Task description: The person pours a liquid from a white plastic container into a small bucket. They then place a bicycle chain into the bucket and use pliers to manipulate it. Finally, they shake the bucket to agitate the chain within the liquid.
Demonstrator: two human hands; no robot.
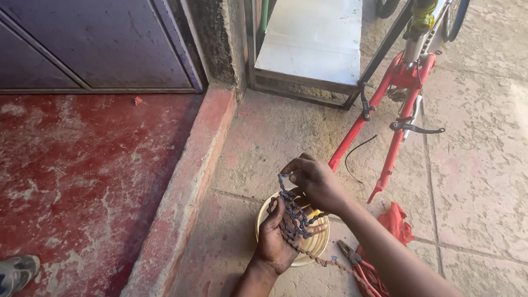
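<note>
Left hand (275, 236): palm up over the bowl, fingers half curled, a bunched length of chain lying across the palm and fingers.

Right hand (314, 181): above the left, fingers pinched shut on the upper end of the same chain, lifting it.

Bicycle chain (291, 212): dark, greasy links; hangs from the right hand into the left, directly over the bowl. A rusty tail of it trails off to the right across the floor towards the pliers.

Bowl (319, 245): pale yellow, round, set on the paved floor beneath both hands; contents hidden by the hands.

Pliers (355, 261): red handles, lying on the floor just right of the bowl, partly under the right forearm.

Red rag (397, 220): crumpled, on the floor near the pliers.

Bicycle frame (385, 104): red tubes, standing beyond the hands, a black cable hanging loose from it.

Raised step (187, 187): red-painted kerb to the left, worn red floor beyond it.

Shoe (16, 272): grey, at the lower left corner, on the red floor.
</note>
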